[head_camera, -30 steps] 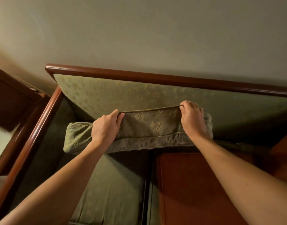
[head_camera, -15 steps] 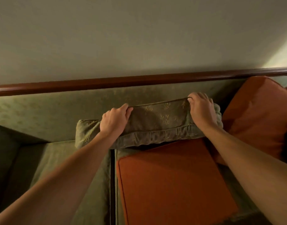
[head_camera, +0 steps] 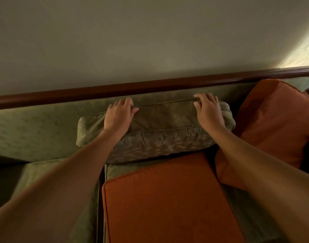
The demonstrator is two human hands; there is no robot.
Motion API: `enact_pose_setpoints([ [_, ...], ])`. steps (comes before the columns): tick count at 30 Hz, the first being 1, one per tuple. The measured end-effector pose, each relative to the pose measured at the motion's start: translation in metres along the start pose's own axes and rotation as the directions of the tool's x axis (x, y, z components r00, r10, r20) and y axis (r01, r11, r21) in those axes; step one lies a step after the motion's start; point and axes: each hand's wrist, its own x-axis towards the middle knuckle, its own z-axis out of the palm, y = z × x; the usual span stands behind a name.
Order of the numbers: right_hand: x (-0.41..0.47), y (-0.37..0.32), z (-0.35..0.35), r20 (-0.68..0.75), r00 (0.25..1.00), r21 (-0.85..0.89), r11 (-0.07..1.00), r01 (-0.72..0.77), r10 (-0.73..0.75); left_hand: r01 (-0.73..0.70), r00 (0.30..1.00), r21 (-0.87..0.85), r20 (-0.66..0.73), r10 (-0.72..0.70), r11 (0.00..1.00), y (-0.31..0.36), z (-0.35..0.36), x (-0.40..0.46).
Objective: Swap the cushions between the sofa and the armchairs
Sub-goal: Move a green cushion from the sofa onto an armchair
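Observation:
A green patterned cushion stands on edge against the green sofa backrest, its lower edge on the seat behind a flat orange cushion. My left hand holds the cushion's top edge left of the middle, fingers over the back and thumb on the front piping. My right hand grips the top edge near its right end. A second orange cushion leans against the backrest just to the right, touching the green one.
The sofa's dark wooden top rail runs along the plain wall. A green seat cushion lies at the left, with a dark gap between the seat cushions under my left forearm.
Both hands carried the green cushion rightward along the sofa, from the left armrest end to beside the orange cushions. It now sits lower and pressed against the backrest.

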Motion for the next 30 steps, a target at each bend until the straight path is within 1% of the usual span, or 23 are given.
enact_pose_setpoints([
  [2, -0.004, -0.006, 0.004, 0.079, 0.985, 0.043, 0.987, 0.154, -0.157, 0.012, 0.999, 0.013, -0.042, -0.011, 1.0, -0.008, -0.005, 0.001],
  [4, -0.02, -0.008, 0.014, 0.178, 0.935, -0.041, 0.948, 0.317, -0.305, -0.035, 0.997, 0.054, -0.067, 0.039, 0.998, -0.017, -0.009, -0.012],
  [5, -0.029, -0.007, 0.02, 0.239, 0.907, -0.112, 0.918, 0.379, -0.346, -0.085, 0.994, 0.075, -0.067, 0.09, 0.994, -0.022, -0.011, -0.021],
  [7, -0.037, -0.002, 0.031, 0.33, 0.876, -0.238, 0.867, 0.438, -0.352, -0.197, 0.98, 0.1, -0.022, 0.2, 0.975, -0.035, -0.012, -0.041],
  [8, -0.035, -0.001, 0.035, 0.345, 0.873, -0.26, 0.858, 0.442, -0.345, -0.231, 0.973, 0.113, 0.022, 0.23, 0.966, -0.041, -0.013, -0.049],
  [10, -0.024, -0.003, 0.039, 0.336, 0.875, -0.277, 0.852, 0.445, -0.348, -0.268, 0.96, 0.179, 0.131, 0.247, 0.947, -0.052, -0.012, -0.059],
  [12, -0.015, -0.01, 0.043, 0.318, 0.888, -0.299, 0.854, 0.426, -0.332, -0.284, 0.948, 0.272, 0.223, 0.227, 0.92, -0.059, -0.009, -0.057],
  [13, -0.012, -0.015, 0.045, 0.307, 0.898, -0.3, 0.863, 0.405, -0.315, -0.281, 0.946, 0.305, 0.247, 0.209, 0.91, -0.061, -0.007, -0.055],
  [15, -0.008, -0.024, 0.049, 0.27, 0.917, -0.274, 0.889, 0.366, -0.294, -0.258, 0.95, 0.321, 0.257, 0.178, 0.911, -0.061, -0.007, -0.046],
  [20, 0.0, -0.037, 0.041, 0.21, 0.944, -0.146, 0.947, 0.287, -0.254, -0.181, 0.958, 0.224, 0.262, 0.12, 0.958, -0.053, -0.021, -0.035],
  [25, 0.009, -0.03, 0.035, 0.189, 0.954, -0.123, 0.958, 0.258, -0.233, -0.137, 0.974, 0.175, 0.203, 0.1, 0.975, -0.053, -0.039, -0.024],
  [27, 0.012, -0.03, 0.041, 0.217, 0.956, -0.122, 0.966, 0.227, -0.197, -0.11, 0.975, 0.14, 0.207, 0.08, 0.984, -0.056, -0.033, -0.015],
  [30, 0.013, -0.041, 0.052, 0.31, 0.937, -0.107, 0.973, 0.202, -0.16, -0.028, 0.955, 0.11, 0.298, -0.006, 0.994, -0.064, -0.012, -0.016],
])
